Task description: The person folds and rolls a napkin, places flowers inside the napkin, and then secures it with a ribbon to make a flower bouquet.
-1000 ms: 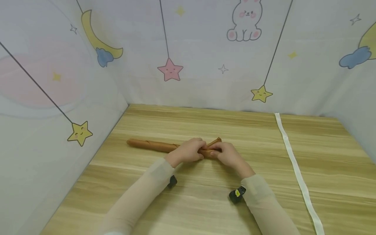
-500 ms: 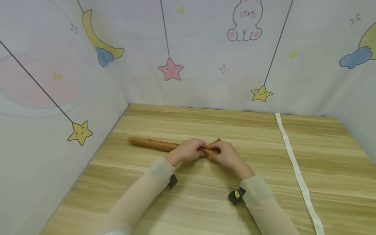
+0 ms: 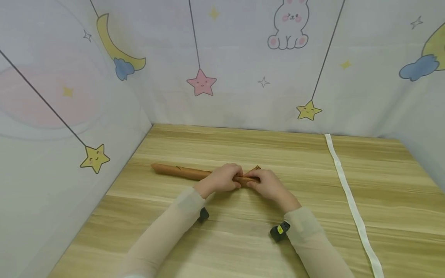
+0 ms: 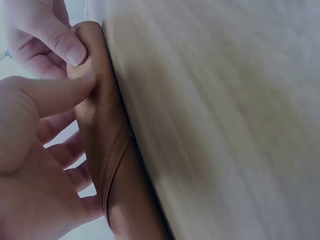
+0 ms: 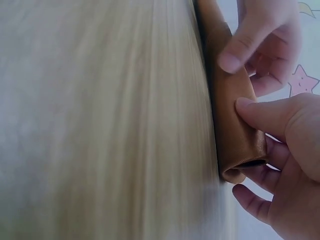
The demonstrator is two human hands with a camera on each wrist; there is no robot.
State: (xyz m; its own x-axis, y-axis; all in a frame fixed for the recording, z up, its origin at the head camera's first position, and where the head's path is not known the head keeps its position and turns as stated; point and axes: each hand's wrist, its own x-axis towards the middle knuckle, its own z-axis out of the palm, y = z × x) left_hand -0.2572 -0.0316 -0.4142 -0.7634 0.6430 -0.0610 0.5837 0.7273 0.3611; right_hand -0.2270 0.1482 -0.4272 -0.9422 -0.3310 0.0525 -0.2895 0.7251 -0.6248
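A long thin roll of shiny brown cloth [image 3: 180, 172] lies across the table, its pointed end to the left. My left hand [image 3: 222, 178] grips it towards its right part, the thumb pressing on the near side in the left wrist view. Close beside it, my right hand [image 3: 270, 185] pinches the right end between thumb and fingers. A narrow loose tip [image 3: 256, 168] of the cloth sticks up behind the right fingers. In the right wrist view, the roll's end [image 5: 242, 162] shows an open fold. Diagonal folds [image 4: 114, 165] cross the roll in the left wrist view.
A white strip [image 3: 351, 200] runs front to back along the right side of the wood-grain table [image 3: 278, 148]. Cloth walls printed with stars, a moon and a rabbit [image 3: 287, 27] enclose the back and sides.
My right hand's fingers have shifted slightly on the roll's end, and the loose tip sits a little lower. The left hand stays at nearly the same place.
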